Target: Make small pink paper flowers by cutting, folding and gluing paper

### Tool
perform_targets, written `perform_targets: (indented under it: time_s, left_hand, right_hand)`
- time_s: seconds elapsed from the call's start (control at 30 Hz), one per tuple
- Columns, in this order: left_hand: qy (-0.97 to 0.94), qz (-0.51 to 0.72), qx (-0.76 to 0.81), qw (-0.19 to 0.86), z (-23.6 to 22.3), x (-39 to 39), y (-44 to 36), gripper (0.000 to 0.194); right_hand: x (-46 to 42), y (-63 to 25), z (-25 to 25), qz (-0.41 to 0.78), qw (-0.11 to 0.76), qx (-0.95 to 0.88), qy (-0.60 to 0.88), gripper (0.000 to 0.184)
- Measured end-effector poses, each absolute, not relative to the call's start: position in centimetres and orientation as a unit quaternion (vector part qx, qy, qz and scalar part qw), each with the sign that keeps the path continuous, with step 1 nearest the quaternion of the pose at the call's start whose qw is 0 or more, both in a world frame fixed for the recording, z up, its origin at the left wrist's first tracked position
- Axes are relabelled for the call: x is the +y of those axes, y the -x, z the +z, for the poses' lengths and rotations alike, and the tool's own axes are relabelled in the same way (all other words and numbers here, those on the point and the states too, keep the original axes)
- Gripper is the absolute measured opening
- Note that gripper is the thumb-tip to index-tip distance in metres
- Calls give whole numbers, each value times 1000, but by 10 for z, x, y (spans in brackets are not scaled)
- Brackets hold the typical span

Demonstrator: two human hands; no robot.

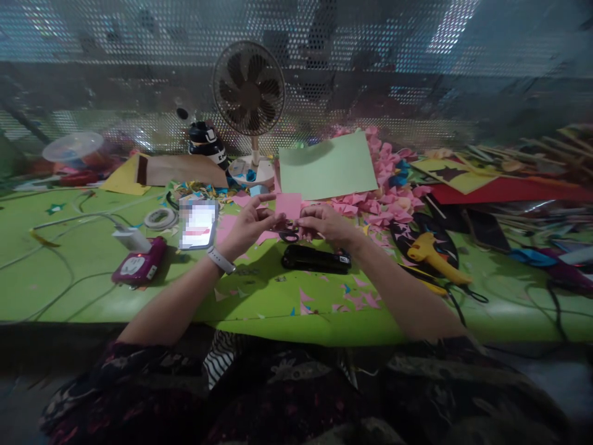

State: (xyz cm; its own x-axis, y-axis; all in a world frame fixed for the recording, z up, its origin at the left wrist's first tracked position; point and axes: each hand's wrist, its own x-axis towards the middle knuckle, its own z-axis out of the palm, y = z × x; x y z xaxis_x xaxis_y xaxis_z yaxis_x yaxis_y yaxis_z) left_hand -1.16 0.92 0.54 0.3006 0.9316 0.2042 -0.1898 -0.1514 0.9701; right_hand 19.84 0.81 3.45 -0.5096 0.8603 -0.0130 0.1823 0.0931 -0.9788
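Pink paper (288,205) is pinched by left hand (254,224) and right hand (325,224); pale dish (265,169) holds blue scraps (251,175).

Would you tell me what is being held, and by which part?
A pink paper square, near its lower corners, by left hand and right hand.

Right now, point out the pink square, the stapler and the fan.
Pink square (289,205), head view, middle of its face.
Stapler (315,259), head view, middle of its body.
Fan (251,97), head view, central hub.

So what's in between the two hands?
A pink paper square, held by the left hand and right hand; below it, a black loop, maybe scissors. The head view shows this.
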Motion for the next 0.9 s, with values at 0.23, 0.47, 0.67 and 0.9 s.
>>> perform_targets:
  time_s: [0.23, 0.47, 0.67, 0.9]
  left_hand:
    - [-578, 497, 321, 562, 2, 11, 13, 56]
    - [-576, 464, 310, 597, 3, 8, 13, 74]
    - [-581, 445, 307, 609, 8, 15, 23, 76]
    - [-535, 447, 312, 646, 9, 25, 34, 56]
  right_hand:
    - [7, -199, 36, 524, 321, -686, 391, 18]
    - [6, -195, 33, 506, 295, -723, 365, 19]
    - [9, -202, 34, 510, 338, -699, 370, 20]
    - [12, -208, 37, 552, 327, -675, 366, 20]
